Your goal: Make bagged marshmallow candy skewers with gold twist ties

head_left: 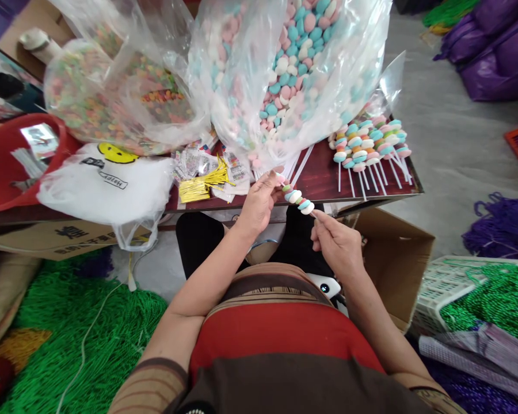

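Observation:
My right hand point(337, 240) pinches the bare lower end of a stick, and on it sits a row of coloured candies, making a candy skewer point(299, 199). At the skewer's upper end, my left hand point(261, 204) has its fingers closed on a pink candy point(280, 179). White, blue, green and red pieces show along the stick, which slants between both hands above the table's front edge. Just beyond lie loose white sticks point(301, 164). Behind them stands a big clear bag of pink, blue and white candies point(290, 80).
Finished-looking candy skewers point(366, 144) lie at the table's right corner. To the left are yellow twist ties point(202, 183), a white plastic bag point(107, 181), a red basin point(8, 192) and a bag of smaller candies point(116, 98). An open cardboard box point(392, 253) stands below right.

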A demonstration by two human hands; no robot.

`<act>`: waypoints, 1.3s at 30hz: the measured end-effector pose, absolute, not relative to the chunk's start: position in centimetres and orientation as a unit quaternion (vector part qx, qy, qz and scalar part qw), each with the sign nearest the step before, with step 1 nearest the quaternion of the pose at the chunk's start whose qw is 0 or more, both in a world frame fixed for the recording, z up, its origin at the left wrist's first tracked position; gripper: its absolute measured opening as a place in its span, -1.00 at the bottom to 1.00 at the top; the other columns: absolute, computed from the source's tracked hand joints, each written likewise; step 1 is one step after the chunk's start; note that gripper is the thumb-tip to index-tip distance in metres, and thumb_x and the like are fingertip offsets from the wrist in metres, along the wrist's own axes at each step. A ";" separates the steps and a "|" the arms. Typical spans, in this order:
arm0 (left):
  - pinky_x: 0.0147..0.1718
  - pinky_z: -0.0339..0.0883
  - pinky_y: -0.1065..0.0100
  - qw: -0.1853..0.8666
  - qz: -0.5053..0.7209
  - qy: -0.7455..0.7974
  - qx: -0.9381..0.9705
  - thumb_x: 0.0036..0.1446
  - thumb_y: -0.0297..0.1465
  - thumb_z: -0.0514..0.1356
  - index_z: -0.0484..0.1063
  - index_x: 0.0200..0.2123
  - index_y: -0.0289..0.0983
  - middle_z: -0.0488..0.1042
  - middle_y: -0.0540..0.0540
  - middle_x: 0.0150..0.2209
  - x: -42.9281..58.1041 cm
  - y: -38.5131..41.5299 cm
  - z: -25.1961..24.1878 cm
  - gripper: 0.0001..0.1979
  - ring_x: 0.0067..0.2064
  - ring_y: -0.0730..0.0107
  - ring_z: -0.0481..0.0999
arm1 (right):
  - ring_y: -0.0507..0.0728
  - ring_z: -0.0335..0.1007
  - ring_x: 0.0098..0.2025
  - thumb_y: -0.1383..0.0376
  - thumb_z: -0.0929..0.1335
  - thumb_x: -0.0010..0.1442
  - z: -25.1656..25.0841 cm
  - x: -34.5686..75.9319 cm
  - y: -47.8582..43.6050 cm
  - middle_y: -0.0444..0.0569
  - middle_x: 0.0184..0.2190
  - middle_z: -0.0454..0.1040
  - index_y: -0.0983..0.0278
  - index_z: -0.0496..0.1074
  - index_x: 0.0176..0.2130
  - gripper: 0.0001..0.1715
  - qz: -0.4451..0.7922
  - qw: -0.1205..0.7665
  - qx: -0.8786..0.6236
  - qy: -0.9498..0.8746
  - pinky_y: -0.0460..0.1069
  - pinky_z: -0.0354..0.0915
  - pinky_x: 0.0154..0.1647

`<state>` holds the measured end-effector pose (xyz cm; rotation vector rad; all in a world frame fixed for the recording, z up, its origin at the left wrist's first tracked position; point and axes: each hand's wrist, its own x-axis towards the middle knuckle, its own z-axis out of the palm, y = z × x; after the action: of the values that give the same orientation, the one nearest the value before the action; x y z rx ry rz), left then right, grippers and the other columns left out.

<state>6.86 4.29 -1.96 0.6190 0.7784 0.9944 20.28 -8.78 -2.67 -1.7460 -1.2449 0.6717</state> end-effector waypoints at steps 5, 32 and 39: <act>-0.05 0.48 0.29 0.761 0.465 0.367 0.266 0.24 -0.12 0.28 0.51 -0.35 -0.29 0.43 0.01 -0.44 6.9 4.3 -1.9 -0.67 -0.25 0.40 0.60 | -0.06 0.28 -0.68 0.24 0.28 0.31 -2.6 20.4 -8.8 -0.20 -0.58 0.47 0.25 0.62 0.01 -0.59 0.272 0.422 -0.705 -0.501 -0.11 0.37 -0.50; -0.21 0.45 0.34 0.753 0.454 0.398 0.262 0.21 -0.29 0.32 0.54 -0.24 -0.26 0.57 -0.02 -0.39 7.2 3.2 -0.2 -0.85 -0.31 0.43 0.57 | -0.07 0.27 -0.68 0.16 0.30 0.33 -1.7 19.1 -9.2 -0.22 -0.58 0.44 0.23 0.59 0.05 -0.58 0.346 0.455 -0.688 -0.448 -0.13 0.32 -0.59; -0.24 0.45 0.38 0.750 0.460 0.409 0.241 0.22 -0.36 0.27 0.52 -0.29 -0.24 0.55 0.01 -0.47 7.9 2.8 0.8 -0.92 -0.27 0.41 0.61 | -0.05 0.27 -0.66 0.14 0.30 0.34 -2.4 17.4 -9.2 -0.21 -0.57 0.44 0.21 0.58 0.07 -0.57 0.343 0.473 -0.678 -0.445 -0.11 0.33 -0.59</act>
<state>7.93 2.78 0.83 0.5272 0.8949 1.0055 17.41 -9.15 -2.45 -1.6599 -1.0897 0.8391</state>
